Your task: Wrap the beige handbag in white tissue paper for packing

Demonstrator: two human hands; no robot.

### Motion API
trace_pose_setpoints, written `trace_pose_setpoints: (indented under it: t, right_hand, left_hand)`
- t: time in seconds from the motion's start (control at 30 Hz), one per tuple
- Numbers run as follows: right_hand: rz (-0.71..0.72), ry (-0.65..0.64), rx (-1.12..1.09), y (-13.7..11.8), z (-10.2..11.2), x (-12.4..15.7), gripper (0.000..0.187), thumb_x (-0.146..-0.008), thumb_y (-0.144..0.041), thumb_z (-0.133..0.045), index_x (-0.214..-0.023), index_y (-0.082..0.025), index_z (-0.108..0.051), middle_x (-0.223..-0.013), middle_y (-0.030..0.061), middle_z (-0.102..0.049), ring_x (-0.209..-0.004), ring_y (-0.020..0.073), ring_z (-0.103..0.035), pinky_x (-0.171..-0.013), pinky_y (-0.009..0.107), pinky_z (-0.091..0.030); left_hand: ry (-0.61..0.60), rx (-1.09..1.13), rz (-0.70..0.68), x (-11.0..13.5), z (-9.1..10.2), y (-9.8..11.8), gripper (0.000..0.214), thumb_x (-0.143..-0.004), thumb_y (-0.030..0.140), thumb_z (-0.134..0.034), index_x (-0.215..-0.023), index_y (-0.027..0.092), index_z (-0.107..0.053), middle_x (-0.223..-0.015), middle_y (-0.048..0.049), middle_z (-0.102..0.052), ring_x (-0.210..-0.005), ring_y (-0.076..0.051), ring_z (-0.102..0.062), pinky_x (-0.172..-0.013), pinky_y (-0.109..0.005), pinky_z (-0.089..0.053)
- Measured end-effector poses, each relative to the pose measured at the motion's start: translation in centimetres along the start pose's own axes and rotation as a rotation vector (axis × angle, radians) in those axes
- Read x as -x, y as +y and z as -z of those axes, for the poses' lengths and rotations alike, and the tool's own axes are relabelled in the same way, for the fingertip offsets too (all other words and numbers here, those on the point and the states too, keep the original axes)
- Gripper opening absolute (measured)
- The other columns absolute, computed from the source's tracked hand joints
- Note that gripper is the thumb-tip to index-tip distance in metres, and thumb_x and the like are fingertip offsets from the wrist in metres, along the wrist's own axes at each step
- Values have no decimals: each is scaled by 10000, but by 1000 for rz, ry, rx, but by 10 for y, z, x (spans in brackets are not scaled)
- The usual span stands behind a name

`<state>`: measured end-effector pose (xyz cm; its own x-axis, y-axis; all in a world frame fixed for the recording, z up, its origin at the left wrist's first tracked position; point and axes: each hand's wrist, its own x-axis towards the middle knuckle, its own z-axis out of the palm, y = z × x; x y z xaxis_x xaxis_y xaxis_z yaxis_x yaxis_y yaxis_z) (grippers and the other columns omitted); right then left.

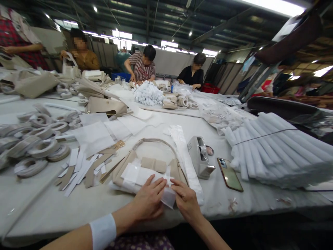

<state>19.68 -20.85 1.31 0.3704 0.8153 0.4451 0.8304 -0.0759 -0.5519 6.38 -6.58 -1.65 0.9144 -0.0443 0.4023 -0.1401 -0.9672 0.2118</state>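
Observation:
A beige handbag (122,170) lies on the table in front of me, its curved strap (156,141) arching away from me. White wrapping paper (135,174) covers part of its front, below a beige flap (153,164). My left hand (149,196) rests on the paper with fingers stretched out and side by side. At the paper's right end, my right hand (186,199) pinches the edge of the thin white sheet (168,198) between thumb and fingers. A white band circles my left wrist.
Right of the bag are white foam strips (186,156), a tape dispenser (199,158), a phone (230,174) and bundled white tubes (270,149). Paper strips (80,170) and wrapped rolls (43,147) lie to the left. Several co-workers (144,66) work across the table.

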Motion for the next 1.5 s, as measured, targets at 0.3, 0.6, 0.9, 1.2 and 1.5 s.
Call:
trace_pose_setpoints:
  t: [0.3, 0.6, 0.9, 1.2, 1.5]
  right_hand:
    - [-437, -71, -144, 0, -1, -24, 306, -847, -391, -509, -658, -193, -647, -681, 36, -647, -669, 196, -612, -633, 295, -483]
    - [-612, 57, -537, 12, -6, -37, 404, -705, -328, -625, -1044, -215, -437, -680, -33, -637, -599, 172, -605, -573, 281, -479]
    - [-510, -104, -338, 17, 17, -52, 356, -683, -298, -663, -1019, -179, -664, -924, 48, -699, -805, 214, -632, -774, 355, -506]
    - [-364, -220, -132, 16, 23, -61, 126, -743, -309, -634, -764, -212, -713, -734, 16, -627, -708, 193, -594, -656, 305, -470]
    - [-426, -325, -201, 21, 15, -66, 179, -781, -286, -564, -680, -208, -690, -644, -6, -658, -661, 197, -604, -599, 276, -433]
  left_hand:
    - [173, 255, 379, -29, -3, 18, 245, -934, 206, -439, -780, 234, -628, -825, 27, -683, -905, -181, -590, -1021, -503, -258]
    - [153, 227, 430, -36, 1, 18, 264, -913, 180, -446, -689, 198, -585, -714, 14, -627, -791, -180, -566, -961, -486, -298]
    - [201, 271, 425, -35, -4, 16, 233, -908, 178, -448, -719, 208, -581, -744, 18, -641, -800, -176, -573, -976, -476, -293]
    - [221, 308, 427, -35, -2, 16, 234, -908, 178, -440, -736, 212, -594, -772, 9, -659, -831, -188, -581, -988, -501, -290]
    - [217, 263, 440, -38, -4, 15, 245, -916, 182, -426, -733, 207, -586, -745, 2, -647, -807, -191, -574, -969, -496, -303]
